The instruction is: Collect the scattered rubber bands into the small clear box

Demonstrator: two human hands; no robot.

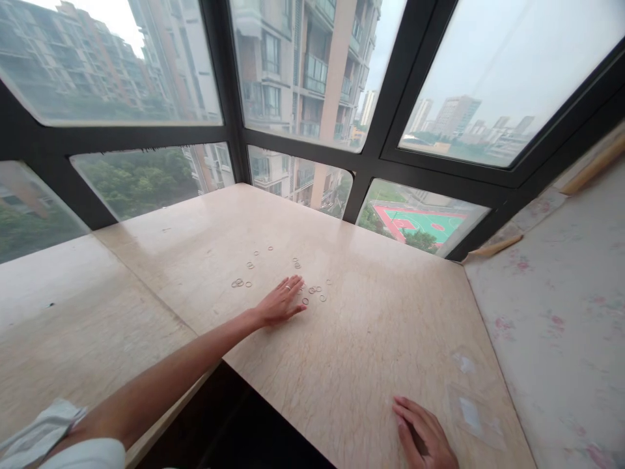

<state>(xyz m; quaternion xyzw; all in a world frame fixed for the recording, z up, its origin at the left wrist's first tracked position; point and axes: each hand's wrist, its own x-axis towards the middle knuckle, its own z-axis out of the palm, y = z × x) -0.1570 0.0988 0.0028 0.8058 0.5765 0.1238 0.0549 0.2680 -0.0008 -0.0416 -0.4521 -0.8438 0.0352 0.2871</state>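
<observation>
Several small thin rings lie scattered on the pale stone-patterned counter (342, 352). My left hand (282, 301) rests palm down among them, fingers stretched out and a band on one finger. Just past its fingertips is a loose group of rings (318, 289), and one ring (305, 301) sits close to the thumb. To the hand's left is a small cluster of rings (237, 283); a few more rings (297, 264) lie beyond it. Near the counter's front right, my right hand (424, 435) rests with loosely bent fingers, thumb apart, and nothing visible in it.
Clear plastic bags with white labels (471, 413) lie right of my right hand. Dark-framed windows (303, 146) border the counter's far side. A flower-patterned wall (551, 312) stands at the right. A dark gap (234, 423) opens below the counter's front edge.
</observation>
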